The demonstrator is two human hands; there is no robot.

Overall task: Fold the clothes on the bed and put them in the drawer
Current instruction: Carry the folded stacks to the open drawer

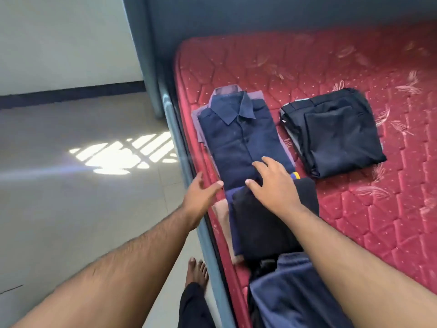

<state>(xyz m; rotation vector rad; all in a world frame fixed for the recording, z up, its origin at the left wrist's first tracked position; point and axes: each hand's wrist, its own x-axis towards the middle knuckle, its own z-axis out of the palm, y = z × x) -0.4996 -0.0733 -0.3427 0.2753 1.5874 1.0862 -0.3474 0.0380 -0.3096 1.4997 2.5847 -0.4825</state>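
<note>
A: We're looking down at the red mattress [354, 209], and there's the navy shirt [241, 140], folded with its collar up at twelve o'clock, lying on a purple shirt [201, 129] whose edges peek out around it.

B: At three o'clock from that stack we've got the black trousers [335, 133], folded, just beside it but apart.

A: And the right hand [274, 185]: fingers spread wide, lying flat across the near edge of the navy shirt and onto the black pile [267, 228] at six o'clock. It grips nothing.

B: The left hand [201, 197] is at nine o'clock from the stack, out over the bed rail [175, 129], fingers loose and open, fingertips just reaching the navy shirt's near-left corner. We can't tell if they truly touch it.

A: Under that black pile we see a blue layer and a beige one [222, 221] sticking out on its nine o'clock side, plus a scrap of yellow [295, 175] at its top edge.

B: Nearest to us, at six o'clock, sits a rumpled blue garment [290, 292], unfolded.

A: Off the bed, a bare foot [196, 268] on the pale floor [71, 209], with a patch of sunlight [123, 155] at nine o'clock.
</note>
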